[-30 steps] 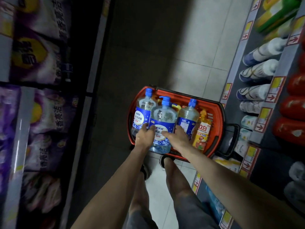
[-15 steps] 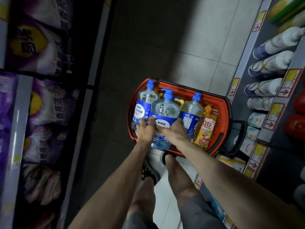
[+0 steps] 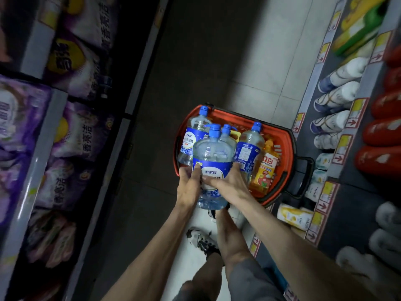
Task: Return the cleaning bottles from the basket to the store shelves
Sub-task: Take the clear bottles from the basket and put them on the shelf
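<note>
A large clear bottle with a blue cap and blue label [image 3: 211,155] is held above the near edge of the red basket [image 3: 282,135]. My left hand [image 3: 191,183] grips its left side and my right hand [image 3: 230,183] grips its right side and front. Inside the basket stand two slimmer clear bottles with blue caps, one at the left [image 3: 194,135] and one at the right [image 3: 249,146], another blue pump top [image 3: 226,129] behind, and an orange bottle [image 3: 264,170] with a red label.
The basket sits on the tiled aisle floor [image 3: 249,61]. Shelves with purple bags [image 3: 71,131] line the left. Shelves with white bottles [image 3: 334,101] and red bottles [image 3: 382,131] line the right. My legs and a shoe [image 3: 201,240] are below.
Both hands have raised the large bottle up out of the basket and toward me. The view has shifted closer to the basket.
</note>
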`<act>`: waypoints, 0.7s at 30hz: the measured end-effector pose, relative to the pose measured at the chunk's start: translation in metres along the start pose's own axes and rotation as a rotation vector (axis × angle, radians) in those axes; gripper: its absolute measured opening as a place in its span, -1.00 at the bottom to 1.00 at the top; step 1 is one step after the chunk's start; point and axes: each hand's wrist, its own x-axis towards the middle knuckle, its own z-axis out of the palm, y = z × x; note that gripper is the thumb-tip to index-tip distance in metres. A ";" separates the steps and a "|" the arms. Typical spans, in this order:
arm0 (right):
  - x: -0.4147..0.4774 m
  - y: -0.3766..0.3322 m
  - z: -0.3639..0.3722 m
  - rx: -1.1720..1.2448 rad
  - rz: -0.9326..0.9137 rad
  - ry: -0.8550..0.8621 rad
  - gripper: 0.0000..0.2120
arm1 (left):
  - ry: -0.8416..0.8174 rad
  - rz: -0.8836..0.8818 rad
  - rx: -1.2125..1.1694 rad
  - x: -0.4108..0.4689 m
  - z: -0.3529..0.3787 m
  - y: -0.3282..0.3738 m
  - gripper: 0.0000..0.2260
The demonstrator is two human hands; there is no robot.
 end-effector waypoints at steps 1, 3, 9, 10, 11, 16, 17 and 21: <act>-0.014 -0.003 0.001 -0.002 -0.040 0.007 -0.05 | 0.006 0.033 -0.015 -0.014 -0.010 0.002 -0.85; -0.043 -0.011 0.000 -0.007 -0.129 -0.002 0.06 | 0.026 0.092 -0.053 -0.046 -0.033 0.005 -0.83; -0.157 -0.059 0.002 0.011 -0.346 -0.102 -0.11 | 0.024 0.293 -0.258 -0.149 -0.113 0.022 -0.77; -0.178 -0.070 0.005 0.016 -0.386 -0.125 -0.14 | 0.008 0.317 -0.297 -0.165 -0.128 0.024 -0.71; -0.199 -0.080 0.008 0.024 -0.421 -0.150 -0.17 | -0.010 0.343 -0.337 -0.180 -0.143 0.026 -0.64; -0.294 -0.124 0.033 0.018 -0.583 -0.266 -0.16 | 0.060 0.519 -0.431 -0.256 -0.219 0.030 -0.50; -0.311 -0.132 0.039 0.004 -0.617 -0.281 -0.13 | 0.082 0.548 -0.445 -0.270 -0.235 0.031 -0.51; -0.378 -0.163 0.066 -0.043 -0.778 -0.362 -0.16 | 0.181 0.648 -0.519 -0.329 -0.295 0.032 -0.59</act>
